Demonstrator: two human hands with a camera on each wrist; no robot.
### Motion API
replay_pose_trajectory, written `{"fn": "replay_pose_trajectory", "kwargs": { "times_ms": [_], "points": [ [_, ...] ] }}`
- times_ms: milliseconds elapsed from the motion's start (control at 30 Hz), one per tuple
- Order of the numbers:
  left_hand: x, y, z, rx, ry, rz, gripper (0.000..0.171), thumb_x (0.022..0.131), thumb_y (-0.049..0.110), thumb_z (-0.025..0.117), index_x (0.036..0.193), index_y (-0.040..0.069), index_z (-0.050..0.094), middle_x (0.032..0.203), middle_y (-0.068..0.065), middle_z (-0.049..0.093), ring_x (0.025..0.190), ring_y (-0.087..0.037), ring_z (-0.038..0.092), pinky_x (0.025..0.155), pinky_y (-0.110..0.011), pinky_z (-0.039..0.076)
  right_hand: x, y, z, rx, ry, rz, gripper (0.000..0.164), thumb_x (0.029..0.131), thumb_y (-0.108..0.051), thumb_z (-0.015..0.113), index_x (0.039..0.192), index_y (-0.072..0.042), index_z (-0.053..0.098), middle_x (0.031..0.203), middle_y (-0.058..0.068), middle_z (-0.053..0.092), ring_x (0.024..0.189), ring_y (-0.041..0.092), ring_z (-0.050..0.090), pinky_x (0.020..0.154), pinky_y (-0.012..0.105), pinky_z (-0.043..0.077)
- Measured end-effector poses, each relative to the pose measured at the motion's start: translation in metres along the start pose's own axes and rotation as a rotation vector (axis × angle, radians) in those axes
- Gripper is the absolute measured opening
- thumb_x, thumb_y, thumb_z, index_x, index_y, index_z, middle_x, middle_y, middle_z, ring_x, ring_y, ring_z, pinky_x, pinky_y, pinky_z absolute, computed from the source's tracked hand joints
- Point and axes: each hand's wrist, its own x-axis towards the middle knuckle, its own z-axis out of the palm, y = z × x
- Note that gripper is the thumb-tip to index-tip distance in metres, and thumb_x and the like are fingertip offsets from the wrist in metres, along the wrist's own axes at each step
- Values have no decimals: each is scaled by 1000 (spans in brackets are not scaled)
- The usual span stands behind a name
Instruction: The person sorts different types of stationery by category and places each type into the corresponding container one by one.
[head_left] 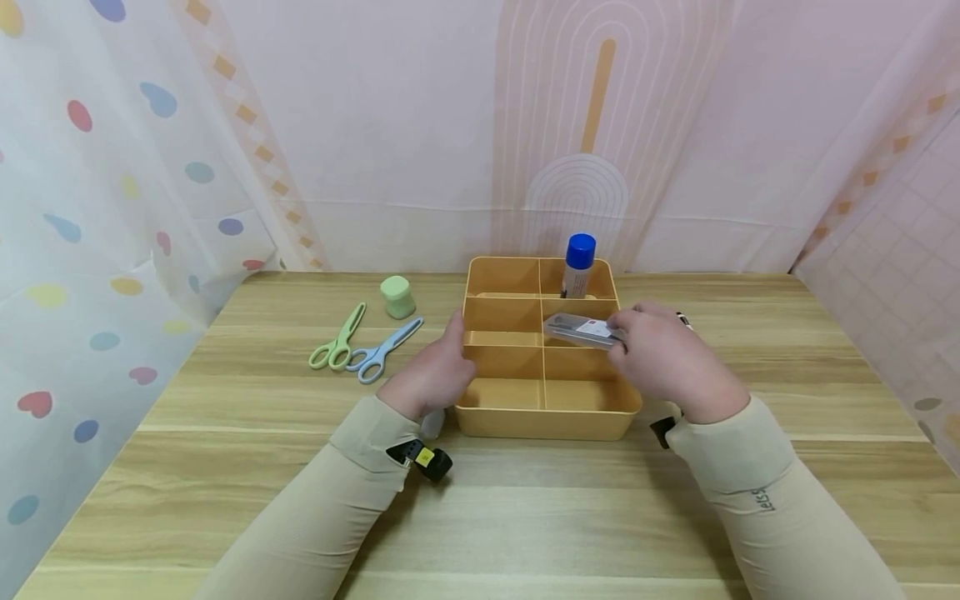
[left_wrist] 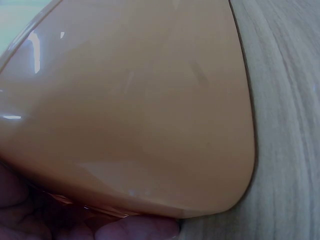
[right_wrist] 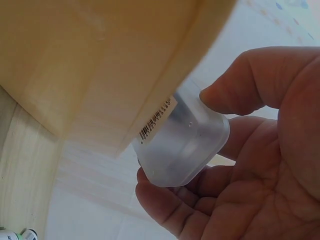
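Observation:
A yellow-orange storage box (head_left: 547,423) with six compartments stands on the table. At its left side, my left hand (head_left: 435,371) grips the wall; in the left wrist view fingers (left_wrist: 137,227) lie along the box's glossy outer wall (left_wrist: 150,110). My right hand (head_left: 660,354) pinches a clear plastic case (head_left: 581,327) between thumb and fingers, tilted over the middle right compartment. A barcode label and a dark content show on the case (right_wrist: 187,145) in the right wrist view. In the back right compartment a clear bottle with a blue cap (head_left: 579,262) stands upright.
Left of the box lie green scissors (head_left: 341,342) and blue scissors (head_left: 384,350), close together. Behind them stands a small light-green container (head_left: 397,297). A small black-and-white thing (head_left: 684,320) shows behind my right hand. A patterned curtain (head_left: 405,133) hangs along the back.

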Motion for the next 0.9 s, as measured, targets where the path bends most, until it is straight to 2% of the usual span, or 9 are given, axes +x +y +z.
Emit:
{"fn": "replay_pose_trajectory", "kwargs": {
  "times_ms": [267,633,900],
  "points": [
    [0,0,0,-2,3,-1,85,98,6,41,168,11,-7,163,-26,40,134,-37,53,115,-54,42,0,-1,-2,13,19,-21,39,93,-10,54,125,5,70,118,21,70,104,34,57,93,50,50],
    [-1,1,0,10,-6,-18,86,99,7,41,168,10,-10,163,-27,40,125,-37,56,106,-50,46,1,0,4,-1,56,-53,37,96,-8,51,124,7,71,115,21,72,107,36,57,100,51,47],
    [-1,1,0,5,-4,-12,86,99,7,41,168,10,-10,164,-27,39,131,-37,54,112,-53,44,3,3,6,12,53,-52,38,96,-6,50,126,6,70,119,22,69,109,38,57,101,52,47]
  ]
}}
